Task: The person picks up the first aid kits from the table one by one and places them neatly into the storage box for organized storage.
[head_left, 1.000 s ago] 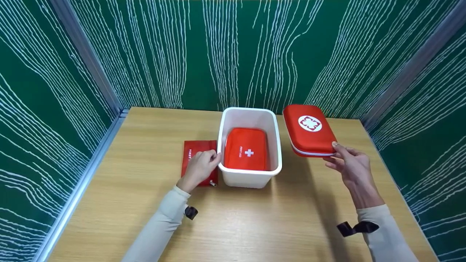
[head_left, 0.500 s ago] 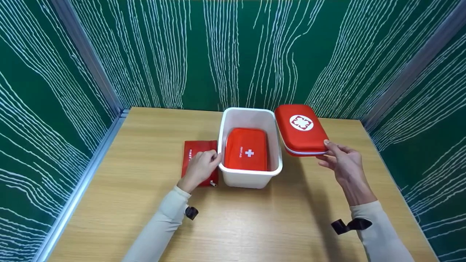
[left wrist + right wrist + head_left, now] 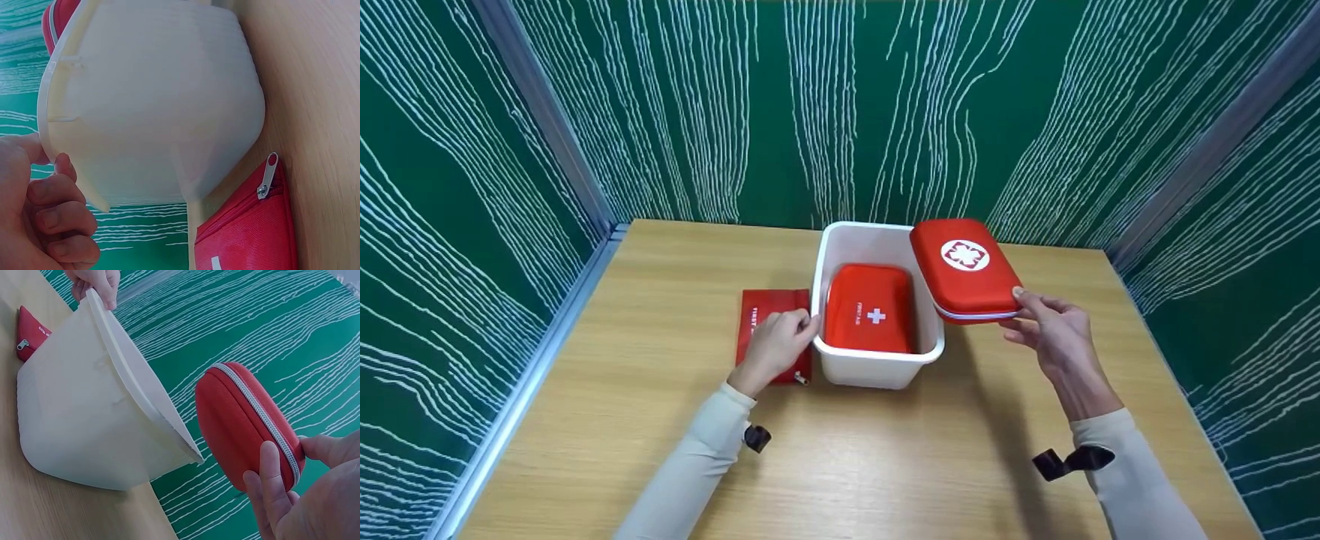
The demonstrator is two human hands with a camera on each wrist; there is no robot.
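My right hand (image 3: 1059,337) holds a red hard first aid case (image 3: 986,281) by its near end, thumb on top and fingers beneath. The case has a white round emblem and a pale zipper (image 3: 256,405) along its side. It is raised, overlapping the right rim of a white plastic bin (image 3: 877,367) in the head view. My left hand (image 3: 776,345) pinches the bin's left rim between thumb and curled fingers (image 3: 59,188). Inside the bin lies a red first aid pouch (image 3: 855,300) with a white cross.
A flat red zippered pouch (image 3: 750,304) lies on the wooden table (image 3: 690,262) left of the bin, partly hidden under my left hand in the head view; its zipper pull (image 3: 270,174) shows in the left wrist view. Green walls with white streaks (image 3: 780,112) surround the table.
My right hand has moved left with the red case, from beside the bin to over its right rim. My left hand and the bin have stayed in place.
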